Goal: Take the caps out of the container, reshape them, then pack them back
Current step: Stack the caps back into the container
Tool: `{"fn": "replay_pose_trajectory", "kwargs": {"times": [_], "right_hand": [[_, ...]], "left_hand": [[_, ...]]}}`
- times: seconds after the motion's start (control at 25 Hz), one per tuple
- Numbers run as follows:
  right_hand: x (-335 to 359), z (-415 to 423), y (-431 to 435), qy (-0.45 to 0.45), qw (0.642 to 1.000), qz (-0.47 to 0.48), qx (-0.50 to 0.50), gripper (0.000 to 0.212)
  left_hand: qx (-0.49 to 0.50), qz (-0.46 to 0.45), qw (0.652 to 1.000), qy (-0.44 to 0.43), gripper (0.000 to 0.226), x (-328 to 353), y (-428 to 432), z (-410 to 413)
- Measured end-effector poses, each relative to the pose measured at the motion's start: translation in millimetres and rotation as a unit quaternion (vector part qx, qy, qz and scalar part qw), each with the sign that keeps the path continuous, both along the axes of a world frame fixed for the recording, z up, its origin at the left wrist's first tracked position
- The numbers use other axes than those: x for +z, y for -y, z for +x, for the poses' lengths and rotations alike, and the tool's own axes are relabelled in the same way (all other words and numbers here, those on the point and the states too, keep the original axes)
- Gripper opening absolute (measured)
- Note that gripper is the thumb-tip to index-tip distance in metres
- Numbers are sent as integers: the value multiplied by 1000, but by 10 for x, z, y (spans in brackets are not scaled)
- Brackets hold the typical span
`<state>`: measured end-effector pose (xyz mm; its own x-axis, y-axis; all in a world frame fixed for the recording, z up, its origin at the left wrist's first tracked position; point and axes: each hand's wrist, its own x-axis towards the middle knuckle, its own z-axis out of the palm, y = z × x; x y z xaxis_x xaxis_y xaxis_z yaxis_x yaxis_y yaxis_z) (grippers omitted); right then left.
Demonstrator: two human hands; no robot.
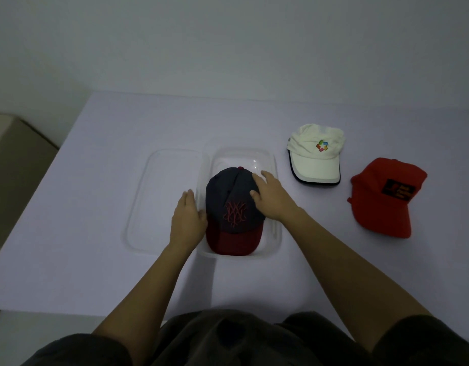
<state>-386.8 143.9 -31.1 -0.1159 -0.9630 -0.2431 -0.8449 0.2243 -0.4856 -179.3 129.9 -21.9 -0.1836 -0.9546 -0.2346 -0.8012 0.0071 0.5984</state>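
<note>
A dark blue cap [228, 202] with a maroon brim and red embroidery sits inside the clear plastic container [275, 233] at the table's middle, brim toward me. My left hand [188, 220] lies flat against the cap's left side, by the container's left wall. My right hand [270, 196] rests on the crown's right side with straight fingers. A white cap [315, 159] with a coloured logo lies on the table to the right. A red cap [383, 196] with a black patch lies farther right.
The container's clear lid [162, 196] lies flat on the table just left of the container. The white table [96, 260] ends at a left edge, with a beige surface [14, 167] beyond it. A wall stands behind.
</note>
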Motion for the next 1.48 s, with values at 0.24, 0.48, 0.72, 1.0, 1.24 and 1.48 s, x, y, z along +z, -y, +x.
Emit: {"fn": "replay_pose_trajectory", "kwargs": {"times": [0.24, 0.48, 0.72, 1.0, 1.24, 1.48], "right_hand": [[82, -408, -240, 1, 993, -77, -85, 57], [11, -1306, -835, 5, 966, -95, -242, 69], [-193, -2241, -1476, 41, 925, -59, -373, 94], [-489, -2935, -1603, 152, 912, 29, -380, 142], [-854, -2987, -1659, 152, 918, 1, -367, 140], [-730, -2927, -1706, 150, 922, -59, -352, 144]], "left_hand": [[-94, -120, 987, -52, 53, 245, 79, -722], [-240, -45, 958, -148, 60, 174, -28, -1809], [-234, 205, 932, -185, 82, -26, -50, -2938], [-251, 322, 885, -225, 106, -270, 8, -3881], [-239, 372, 857, -263, 56, -449, 24, -4073], [-264, 407, 850, -205, 27, -235, 87, -4104]]}}
